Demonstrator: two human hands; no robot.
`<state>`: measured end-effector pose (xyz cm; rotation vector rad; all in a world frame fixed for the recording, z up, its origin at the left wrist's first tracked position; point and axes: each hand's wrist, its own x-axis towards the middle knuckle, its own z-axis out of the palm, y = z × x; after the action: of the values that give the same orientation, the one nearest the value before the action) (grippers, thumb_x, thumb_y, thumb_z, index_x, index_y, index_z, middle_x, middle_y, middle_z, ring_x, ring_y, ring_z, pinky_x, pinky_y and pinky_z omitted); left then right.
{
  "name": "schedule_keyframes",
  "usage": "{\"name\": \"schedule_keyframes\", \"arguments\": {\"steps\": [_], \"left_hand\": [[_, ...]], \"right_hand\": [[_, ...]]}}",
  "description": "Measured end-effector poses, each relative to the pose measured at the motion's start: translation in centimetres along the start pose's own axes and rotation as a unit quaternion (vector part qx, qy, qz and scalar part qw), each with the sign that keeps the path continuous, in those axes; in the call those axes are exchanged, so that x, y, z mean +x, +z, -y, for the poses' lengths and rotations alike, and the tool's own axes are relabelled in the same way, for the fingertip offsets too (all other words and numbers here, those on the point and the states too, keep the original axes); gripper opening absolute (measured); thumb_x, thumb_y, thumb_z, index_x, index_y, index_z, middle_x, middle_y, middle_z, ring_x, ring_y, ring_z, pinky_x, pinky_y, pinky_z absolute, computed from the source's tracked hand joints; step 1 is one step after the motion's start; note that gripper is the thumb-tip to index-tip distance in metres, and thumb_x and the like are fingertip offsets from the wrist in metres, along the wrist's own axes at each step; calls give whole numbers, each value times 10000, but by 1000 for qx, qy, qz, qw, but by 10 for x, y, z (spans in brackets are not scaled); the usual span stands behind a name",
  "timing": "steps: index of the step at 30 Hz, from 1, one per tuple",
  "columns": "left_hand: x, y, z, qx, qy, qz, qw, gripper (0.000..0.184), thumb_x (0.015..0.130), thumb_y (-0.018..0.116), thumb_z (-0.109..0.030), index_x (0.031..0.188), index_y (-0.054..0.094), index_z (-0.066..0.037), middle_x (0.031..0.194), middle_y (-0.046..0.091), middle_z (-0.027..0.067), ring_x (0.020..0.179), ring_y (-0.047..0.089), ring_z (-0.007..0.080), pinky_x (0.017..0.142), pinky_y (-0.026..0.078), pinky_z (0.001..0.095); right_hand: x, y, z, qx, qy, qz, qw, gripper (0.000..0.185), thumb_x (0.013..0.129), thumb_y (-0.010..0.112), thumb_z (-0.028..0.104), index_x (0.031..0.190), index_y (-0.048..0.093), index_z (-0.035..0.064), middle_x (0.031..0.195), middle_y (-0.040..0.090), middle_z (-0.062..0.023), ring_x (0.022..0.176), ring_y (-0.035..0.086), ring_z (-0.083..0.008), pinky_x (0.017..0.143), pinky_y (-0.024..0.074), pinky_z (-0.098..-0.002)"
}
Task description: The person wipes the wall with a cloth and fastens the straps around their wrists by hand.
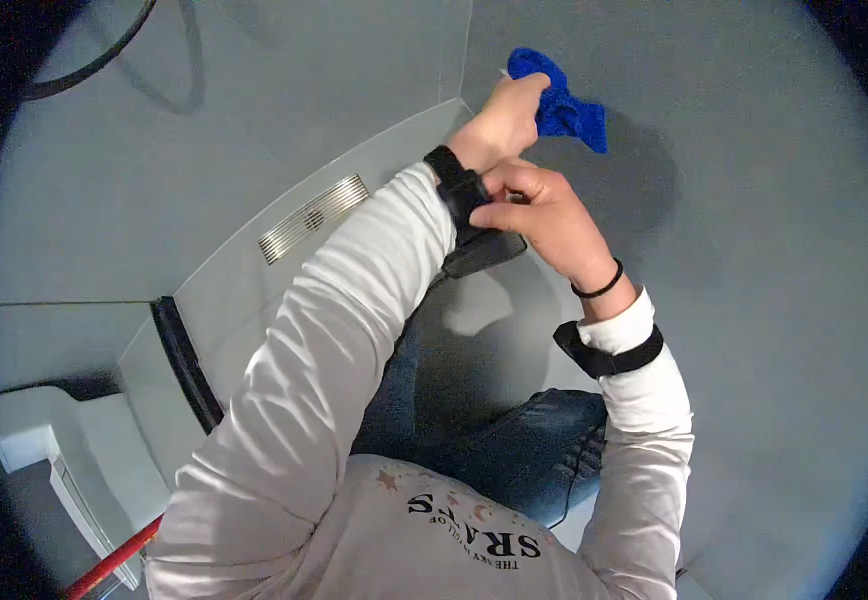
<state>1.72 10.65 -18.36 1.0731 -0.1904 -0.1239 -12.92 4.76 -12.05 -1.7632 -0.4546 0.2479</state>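
Note:
My left hand (502, 118) is closed around a bright blue cloth (576, 118), which hangs out beyond the fingers against the grey surface. Around my left wrist sits a black strap with a small black device (462, 193) on it. My right hand (554, 225) reaches across, its thumb and fingers pinching the edge of that device. Just below the device is a flat dark object with a cable (486, 254), partly hidden by the left sleeve. The right wrist carries a thin black band (599, 280) and a wider black strap (611, 352).
A white ledge with a slotted metal drain cover (314, 218) runs along the left. A dark hose (94, 68) curves at the upper left. Lower left are a white fixture (104, 440), a black edge strip (186, 360) and a red pole (114, 562). Grey panels surround everything.

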Motion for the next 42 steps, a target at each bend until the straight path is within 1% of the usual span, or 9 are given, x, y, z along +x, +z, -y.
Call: {"name": "schedule_keyframes", "arguments": {"steps": [8,11,14,18,25,32,35,40,42], "left_hand": [[-27,25,-17,579,221,-25,784,405,681,657,-132,1073,557,-111,1074,566,121,910,576,335,794,479,392],[-13,20,-23,517,256,-108,809,372,699,638,-96,1059,549,-69,987,599,126,846,610,295,738,499,366],[34,3,-30,14,62,-107,992,190,771,577,-48,951,563,9,774,624,93,693,629,205,607,525,358],[25,12,-49,-146,-31,1,989,185,789,576,-71,956,547,1,833,626,104,694,632,226,608,540,391],[-9,-2,-65,-7,-66,58,996,227,774,547,-84,959,477,26,786,568,102,685,593,186,578,507,318],[-59,21,-61,-23,-213,86,973,396,864,521,-266,1159,406,-28,1056,520,100,950,535,175,763,456,353],[-76,16,-52,-98,-199,201,954,422,885,519,-350,1166,419,-51,1098,510,71,971,528,171,816,436,353],[-91,28,-38,-119,-270,233,927,510,882,518,-417,1226,396,-61,1126,511,61,962,527,153,807,434,319],[-102,20,-53,36,-234,193,952,554,869,534,-413,1270,377,-65,1144,506,66,956,527,153,801,434,321]], "right_hand": [[8,8,19,-52,-105,1,993,179,668,707,62,728,553,-7,677,522,-49,604,465,-126,552,354,-266],[12,8,20,-63,-105,9,992,169,670,700,67,738,566,-10,700,530,-65,610,481,-148,564,369,-264],[10,2,0,-36,-33,12,999,100,722,670,60,773,615,-7,704,489,6,652,444,-76,594,354,-231],[7,0,-4,89,82,49,991,134,753,639,65,874,642,8,797,570,0,721,508,-83,647,403,-224],[22,-44,5,-224,-115,-255,934,562,729,702,87,1245,482,74,1094,535,-96,941,565,-164,782,482,-273],[16,-66,-9,-552,-104,-259,786,840,651,778,336,1344,366,99,1186,487,-159,1014,530,-244,920,405,-359],[14,-82,-7,-201,11,-100,974,837,669,764,342,1346,355,69,1190,502,-157,1036,514,-212,920,395,-311],[-3,-91,-43,-64,90,-156,982,716,666,727,274,1273,429,38,1089,586,-192,999,575,-263,874,437,-340],[-2,-81,-26,-295,56,-204,932,647,688,680,148,1274,419,62,1166,545,-141,1049,537,-230,902,414,-321]]}}
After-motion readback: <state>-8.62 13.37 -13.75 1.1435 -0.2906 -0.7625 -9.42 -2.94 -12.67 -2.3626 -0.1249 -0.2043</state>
